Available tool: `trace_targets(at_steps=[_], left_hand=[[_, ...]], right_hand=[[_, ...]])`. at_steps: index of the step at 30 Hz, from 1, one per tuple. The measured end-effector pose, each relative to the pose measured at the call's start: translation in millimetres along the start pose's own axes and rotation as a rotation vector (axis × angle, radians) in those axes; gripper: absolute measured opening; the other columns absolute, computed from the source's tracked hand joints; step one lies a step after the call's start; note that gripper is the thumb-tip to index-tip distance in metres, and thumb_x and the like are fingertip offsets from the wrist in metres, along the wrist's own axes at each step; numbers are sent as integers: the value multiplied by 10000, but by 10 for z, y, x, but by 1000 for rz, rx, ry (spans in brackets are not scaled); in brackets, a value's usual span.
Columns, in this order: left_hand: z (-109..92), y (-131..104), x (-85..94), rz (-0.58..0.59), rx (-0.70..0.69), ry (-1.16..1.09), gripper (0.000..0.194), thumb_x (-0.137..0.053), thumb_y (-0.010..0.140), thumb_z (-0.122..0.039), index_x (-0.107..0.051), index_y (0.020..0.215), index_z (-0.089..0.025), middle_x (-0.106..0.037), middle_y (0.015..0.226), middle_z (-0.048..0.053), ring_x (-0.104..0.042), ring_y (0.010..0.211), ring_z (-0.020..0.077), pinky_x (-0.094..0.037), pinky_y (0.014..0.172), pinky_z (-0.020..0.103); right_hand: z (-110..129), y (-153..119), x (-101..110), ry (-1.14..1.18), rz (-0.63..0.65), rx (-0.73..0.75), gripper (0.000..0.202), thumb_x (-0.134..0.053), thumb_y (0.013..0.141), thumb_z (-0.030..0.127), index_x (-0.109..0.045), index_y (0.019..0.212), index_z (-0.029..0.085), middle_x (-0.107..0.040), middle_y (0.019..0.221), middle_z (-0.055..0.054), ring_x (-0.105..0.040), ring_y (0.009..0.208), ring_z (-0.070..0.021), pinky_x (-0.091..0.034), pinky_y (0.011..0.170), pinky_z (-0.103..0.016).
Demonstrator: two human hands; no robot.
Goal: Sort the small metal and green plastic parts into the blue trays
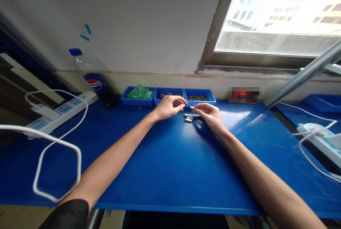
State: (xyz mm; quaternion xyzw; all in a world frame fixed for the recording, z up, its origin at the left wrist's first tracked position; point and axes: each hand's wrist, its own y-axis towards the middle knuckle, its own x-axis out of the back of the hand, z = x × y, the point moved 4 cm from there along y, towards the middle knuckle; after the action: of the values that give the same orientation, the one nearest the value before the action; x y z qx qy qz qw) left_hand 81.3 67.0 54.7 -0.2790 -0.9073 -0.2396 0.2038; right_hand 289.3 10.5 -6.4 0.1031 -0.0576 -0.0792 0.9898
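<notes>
My right hand [209,114] pinches a small silvery metal piece [192,107] between thumb and fingertips. Just left of it, my left hand [170,107] is raised in front of the middle bin, thumb and fingers curled towards each other; whether anything small is between them cannot be made out. Below the gap between the hands, several small metal pieces [188,120] lie on the blue table [165,165]. Behind stand three blue bins: the left bin [125,101] holds green packets, the middle bin [159,101] metal parts partly hidden by my left hand, the right bin [211,101] many thin metal pieces.
A cola bottle [96,81] stands at the back left beside a white power strip [64,111] with a looping white cable [80,158]. A blurred red and black object [243,95] is at the back right. Further right are a metal bar [301,74] and another power strip [323,140].
</notes>
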Motion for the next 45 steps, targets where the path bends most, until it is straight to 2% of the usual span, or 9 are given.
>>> trace_targets(at_steps=[7, 14, 20, 23, 27, 30, 33, 37, 45], left_hand=[[-4, -4, -30, 81, 13, -110, 293, -752, 831, -321, -766, 1074, -158, -802, 979, 95, -775, 843, 206, -612, 769, 275], [-17, -27, -95, 131, 17, -197, 311, -777, 827, -346, -775, 1070, -152, -805, 963, 99, -776, 880, 218, -611, 804, 285], [-35, -37, -126, 144, 35, -256, 253, -770, 828, -322, -798, 1006, -144, -810, 962, 104, -782, 885, 224, -619, 812, 293], [15, -3, -41, 57, 77, -270, 224, -774, 807, -272, -795, 977, -128, -809, 967, 114, -791, 875, 238, -629, 806, 312], [146, 38, 170, -212, 133, -235, 247, -780, 802, -273, -786, 991, -114, -809, 964, 135, -795, 917, 270, -635, 853, 352], [196, 41, 268, -332, 128, -174, 245, -771, 816, -280, -789, 1008, -129, -808, 1026, 132, -789, 965, 271, -627, 904, 362], [179, 41, 259, -318, 108, -142, 213, -729, 847, -277, -790, 993, -134, -810, 1009, 123, -790, 953, 262, -627, 885, 346], [80, 38, 159, -201, 62, -109, 181, -711, 841, -262, -794, 951, -144, -814, 973, 101, -791, 902, 239, -628, 844, 317], [-38, 10, 97, -118, 33, -78, 158, -693, 829, -211, -798, 932, -156, -813, 933, 85, -788, 843, 218, -621, 820, 298]], right_hand=[[-2, -42, -49, 322, 30, -190, 391, -920, 699, 489, -777, 954, 229, -799, 959, -72, -780, 931, -251, -618, 912, -392], [38, -82, -107, 320, 42, -221, 385, -921, 688, 495, -761, 911, 225, -791, 893, -62, -775, 880, -250, -628, 910, -411], [106, -120, -199, 293, 98, -158, 348, -902, 714, 488, -764, 911, 237, -796, 931, -58, -769, 901, -238, -610, 942, -412], [114, -117, -178, 140, 80, -89, 375, -837, 784, 530, -770, 1015, 242, -803, 1022, -75, -764, 1005, -273, -596, 964, -437], [146, -119, -135, -248, 77, 79, 332, -703, 904, 545, -807, 1031, 256, -800, 1118, -74, -730, 1090, -291, -558, 1013, -455], [177, -138, -145, -434, 120, 207, 293, -634, 964, 493, -827, 1005, 276, -803, 1124, -61, -700, 1131, -293, -534, 1027, -465], [191, -151, -167, -547, 164, 283, 295, -593, 993, 463, -838, 972, 299, -809, 1100, -45, -677, 1139, -295, -528, 1018, -480], [179, -136, -149, -631, 157, 304, 329, -558, 1010, 470, -843, 965, 311, -817, 1035, -36, -674, 1106, -296, -535, 990, -471], [64, -65, 46, -683, -2, 277, 202, -677, 916, 401, -830, 953, 275, -810, 969, -66, -708, 946, -294, -559, 877, -440]])
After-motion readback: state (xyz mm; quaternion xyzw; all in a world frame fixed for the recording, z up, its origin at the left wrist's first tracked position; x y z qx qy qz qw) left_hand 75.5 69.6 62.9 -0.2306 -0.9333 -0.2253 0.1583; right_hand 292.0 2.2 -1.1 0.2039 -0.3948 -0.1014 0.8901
